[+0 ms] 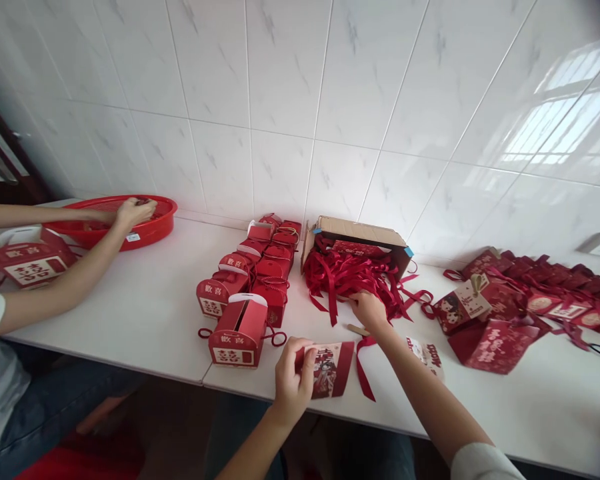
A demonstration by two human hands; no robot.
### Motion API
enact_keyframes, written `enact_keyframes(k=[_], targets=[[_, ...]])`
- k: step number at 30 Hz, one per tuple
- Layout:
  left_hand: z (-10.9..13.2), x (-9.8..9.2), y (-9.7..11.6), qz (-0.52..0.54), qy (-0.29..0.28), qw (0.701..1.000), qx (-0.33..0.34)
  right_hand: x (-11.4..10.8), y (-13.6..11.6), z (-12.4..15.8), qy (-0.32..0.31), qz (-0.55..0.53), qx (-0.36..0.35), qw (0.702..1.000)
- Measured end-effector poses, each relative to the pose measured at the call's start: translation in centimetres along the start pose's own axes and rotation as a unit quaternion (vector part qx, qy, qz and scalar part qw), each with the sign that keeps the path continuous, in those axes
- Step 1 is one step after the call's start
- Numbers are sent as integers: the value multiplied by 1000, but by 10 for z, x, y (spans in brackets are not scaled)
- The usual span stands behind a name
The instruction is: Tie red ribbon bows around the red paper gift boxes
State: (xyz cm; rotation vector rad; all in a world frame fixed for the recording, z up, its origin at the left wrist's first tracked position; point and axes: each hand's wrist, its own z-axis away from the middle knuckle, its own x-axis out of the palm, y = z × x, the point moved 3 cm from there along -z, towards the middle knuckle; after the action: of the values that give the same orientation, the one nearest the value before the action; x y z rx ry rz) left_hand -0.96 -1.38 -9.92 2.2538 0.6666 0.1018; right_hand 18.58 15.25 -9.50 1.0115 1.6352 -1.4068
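Observation:
My left hand is closed on a red printed card with a cartoon figure, held over the table's front edge. My right hand reaches into a heap of red ribbons, fingers pinched on ribbon and partly hidden. The heap spills from a cardboard box lying on its side against the wall. Below my right hand lies a small light-brown strip. A loose ribbon hangs near the card. Under my right forearm is a white and red printed piece, partly covered.
Folded red gift boxes with cords stand in two rows left of centre. Dark red ribboned boxes crowd the right. At far left, a co-worker's hands are over a red plastic basket, beside another gift box. A tiled wall closes the back.

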Motion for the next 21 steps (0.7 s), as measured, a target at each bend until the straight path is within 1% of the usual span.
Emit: enact_keyframes(k=[3, 6, 7, 8, 9, 10, 11, 12, 13, 14, 15, 16, 18, 19, 21], targets=[[-7, 4, -5, -9, 27, 999, 15, -21, 17, 22, 38, -78, 3, 996], [-19, 11, -13, -5, 17, 1000, 19, -40, 31, 53, 71, -166, 5, 984], [-23, 14, -16, -2, 7, 1000, 19, -45, 34, 66, 76, -231, 2, 970], [-26, 16, -16, -2, -3, 1000, 21, -49, 34, 79, 76, -319, -2, 945], [-29, 17, -14, -9, -7, 1000, 29, -51, 33, 93, 70, -439, -5, 895], [-30, 16, -10, -25, -3, 999, 43, -53, 29, 106, 57, -563, -6, 825], [-31, 14, -2, -47, 8, 997, 61, -54, 23, 119, 37, -660, -5, 750], [-30, 11, 8, -70, 24, 994, 79, -54, 16, 131, 15, -728, -4, 686], [-29, 8, 20, -87, 36, 991, 97, -53, 8, 142, -9, -767, -5, 642], [-28, 3, 33, -90, 38, 990, 104, -53, -1, 152, -33, -791, -10, 611], [-27, 0, 46, -70, 23, 991, 110, -52, -10, 161, -56, -806, -17, 590], [-25, -2, 60, -41, -21, 991, 124, -51, -18, 168, -79, -815, -25, 574], [-22, -4, 83, -7, -114, 981, 158, -47, -31, 180, -121, -824, -40, 552], [-21, -5, 91, 4, -147, 975, 166, -45, -37, 184, -140, -826, -48, 544], [-20, -6, 100, 18, -185, 968, 167, -40, -45, 190, -171, -825, -58, 536]])
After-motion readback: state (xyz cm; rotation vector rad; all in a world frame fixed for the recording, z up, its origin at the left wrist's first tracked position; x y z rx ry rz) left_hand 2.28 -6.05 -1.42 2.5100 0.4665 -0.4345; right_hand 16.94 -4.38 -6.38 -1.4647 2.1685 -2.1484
